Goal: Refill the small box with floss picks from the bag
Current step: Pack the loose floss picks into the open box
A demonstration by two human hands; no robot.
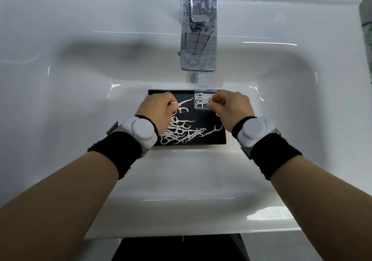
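Observation:
A black tray [213, 140] lies in the white sink basin, with several white floss picks [181, 133] scattered over its near half. A small clear box [201, 101] with picks inside stands at the tray's far right corner; its lid [205, 79] is flipped open behind it. My left hand [156, 109] pinches one floss pick [184, 102] by its handle, tip pointing toward the box. My right hand [229, 106] has its fingertips at the box's right edge, pinched on a pick there. No bag shows.
A chrome faucet [198, 25] rises behind the tray and overhangs the box lid. The sink's front rim [191, 210] lies below my wrists. Both wrists carry black bands with grey sensor pods.

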